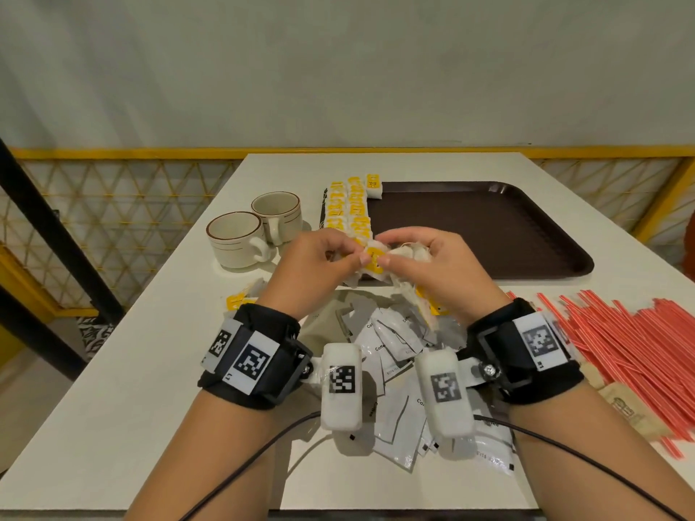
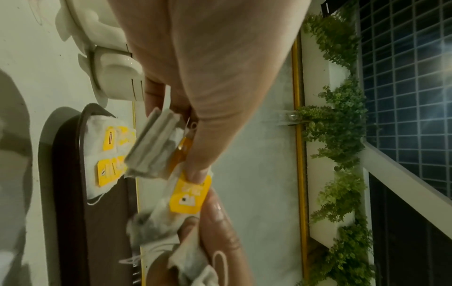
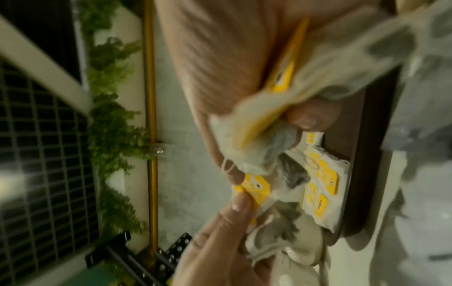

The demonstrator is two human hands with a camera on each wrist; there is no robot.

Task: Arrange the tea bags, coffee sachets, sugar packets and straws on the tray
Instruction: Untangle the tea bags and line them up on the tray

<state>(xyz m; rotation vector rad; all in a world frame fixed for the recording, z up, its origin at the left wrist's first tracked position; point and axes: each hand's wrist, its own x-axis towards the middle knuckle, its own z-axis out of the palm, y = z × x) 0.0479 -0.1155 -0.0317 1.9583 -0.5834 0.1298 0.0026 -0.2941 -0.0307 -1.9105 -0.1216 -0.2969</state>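
Both hands meet above the near left corner of the brown tray (image 1: 489, 227). My left hand (image 1: 327, 257) pinches the yellow tag of a tea bag (image 1: 374, 259), and a stack of tea bags (image 2: 154, 147) sits under its fingers. My right hand (image 1: 417, 257) holds a bunch of white tea bags (image 1: 408, 253) with tangled strings. Two rows of tea bags (image 1: 348, 208) lie along the tray's left edge. Coffee sachets (image 1: 391, 340) lie in a heap under my wrists. Red straws (image 1: 632, 355) are spread at the right, over brown sugar packets (image 1: 628, 411).
Two cream cups (image 1: 240, 238) (image 1: 278, 214) stand left of the tray. A loose tea bag (image 1: 237, 300) lies by my left wrist. The white table (image 1: 113, 389) ends near a yellow mesh railing (image 1: 113, 204) on the left and back.
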